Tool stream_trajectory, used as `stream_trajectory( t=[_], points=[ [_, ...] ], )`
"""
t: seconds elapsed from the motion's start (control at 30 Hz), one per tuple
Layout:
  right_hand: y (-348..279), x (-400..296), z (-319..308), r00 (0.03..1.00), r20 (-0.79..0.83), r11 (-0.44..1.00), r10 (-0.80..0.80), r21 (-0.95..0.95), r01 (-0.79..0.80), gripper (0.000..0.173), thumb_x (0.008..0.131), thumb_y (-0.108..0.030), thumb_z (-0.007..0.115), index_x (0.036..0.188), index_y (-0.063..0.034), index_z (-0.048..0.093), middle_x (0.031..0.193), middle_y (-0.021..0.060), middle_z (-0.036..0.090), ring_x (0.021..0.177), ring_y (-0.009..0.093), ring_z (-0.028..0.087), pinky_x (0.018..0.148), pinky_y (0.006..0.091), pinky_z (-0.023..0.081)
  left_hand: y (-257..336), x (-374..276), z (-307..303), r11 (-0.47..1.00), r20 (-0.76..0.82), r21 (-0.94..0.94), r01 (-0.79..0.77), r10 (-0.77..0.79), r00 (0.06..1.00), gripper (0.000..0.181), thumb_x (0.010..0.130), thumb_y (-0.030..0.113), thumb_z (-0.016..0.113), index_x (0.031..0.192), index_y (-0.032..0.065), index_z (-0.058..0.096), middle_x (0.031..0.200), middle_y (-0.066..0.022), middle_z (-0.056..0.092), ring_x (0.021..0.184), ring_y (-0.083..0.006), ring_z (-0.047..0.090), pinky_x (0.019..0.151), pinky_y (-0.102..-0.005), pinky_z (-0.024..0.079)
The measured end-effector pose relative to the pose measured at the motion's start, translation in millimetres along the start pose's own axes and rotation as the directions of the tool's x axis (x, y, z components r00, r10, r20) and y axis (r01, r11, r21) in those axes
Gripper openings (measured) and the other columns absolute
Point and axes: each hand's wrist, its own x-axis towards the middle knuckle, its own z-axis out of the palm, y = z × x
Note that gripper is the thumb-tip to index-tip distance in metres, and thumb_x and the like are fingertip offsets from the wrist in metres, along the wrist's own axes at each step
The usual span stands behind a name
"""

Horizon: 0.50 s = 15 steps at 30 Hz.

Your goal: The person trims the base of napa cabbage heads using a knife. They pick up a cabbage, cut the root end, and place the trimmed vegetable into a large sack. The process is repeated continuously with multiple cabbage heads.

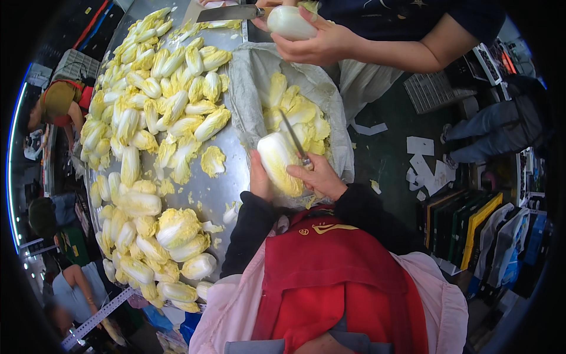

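A large napa cabbage head (279, 164) is held in front of me, over the near edge of a woven plastic sack (247, 75). My left hand (261, 178) supports its left side. In my right hand (322, 176) is a knife (292, 132), its handle in the fingers and its blade pointing up and away along the cabbage's right side; the thumb rests on the leaves. Loose yellow cabbage leaves (309, 113) lie inside the sack. To the left, many small cabbage hearts (174, 106) and several larger heads (179, 228) cover much of a metal table (234, 170).
Across the sack, a co-worker's hands (318, 44) hold a pale cabbage and a cleaver (227, 13). A plastic crate (431, 93) and scraps of white sheet (424, 163) lie on the dark floor at right, near a standing person (495, 128). Other people are at far left.
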Motion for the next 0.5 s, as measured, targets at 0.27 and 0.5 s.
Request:
stream_trajectory(
  t=[0.27,0.5],
  points=[
    [-10.3,-4.9,-6.3,0.998,-0.012,0.997,0.058,-0.059,-0.059,0.057,0.081,-0.037,0.065,0.111,0.0099,0.055,0.087,0.0175,0.065,0.078,0.021,0.062,0.070,0.0306,0.048,-2.3,-6.5,-0.7,0.996,0.057,0.088,-0.006,0.001,0.998,0.053,0.097,0.044,0.035,0.126,0.0002,0.044,0.119,-0.0130,0.055,0.106,-0.0210,0.055,0.092,-0.0340,0.042],
    [4.0,5.2,-14.7,0.959,-0.168,0.912,-0.229,-0.382,0.151,0.044,0.078,-0.029,0.066,0.103,0.0052,0.059,0.077,0.0162,0.063,0.069,0.022,0.061,0.064,0.0350,0.047,-3.8,-5.2,-27.8,0.936,0.335,-0.319,0.148,-0.035,0.941,0.077,0.084,0.067,0.042,0.127,0.0022,0.041,0.106,-0.0108,0.056,0.095,-0.0218,0.056,0.086,-0.0355,0.046]
  ],
)
